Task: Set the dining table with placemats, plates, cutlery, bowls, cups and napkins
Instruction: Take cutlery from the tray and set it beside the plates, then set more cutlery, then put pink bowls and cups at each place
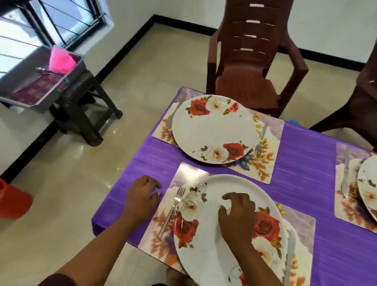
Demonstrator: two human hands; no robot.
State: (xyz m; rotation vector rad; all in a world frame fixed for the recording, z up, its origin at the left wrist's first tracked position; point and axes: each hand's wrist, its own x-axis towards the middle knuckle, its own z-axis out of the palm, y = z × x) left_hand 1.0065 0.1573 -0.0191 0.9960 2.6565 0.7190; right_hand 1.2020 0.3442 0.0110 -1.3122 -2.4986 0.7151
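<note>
Plate [214, 257] is seated on near placemat [156, 238], fork [171, 211] at its left, knife [290, 256] at right. Right grip [237, 220] is spread over it, left grip [142, 193] loosely curled on table [307, 160], nothing held. Grey tray [35, 80] on stool holds pink napkins [61, 60], cutlery.

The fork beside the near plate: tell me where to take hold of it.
Take the fork by its handle, coming from its left side. The near plate lies close along its right, while the placemat is bare to the left; the tines point away.

Both forearms reach forward, the left hand [142, 193] and right hand [238, 217] palm-down with fingers [227, 196] loosely curled, gripping nothing.
</note>
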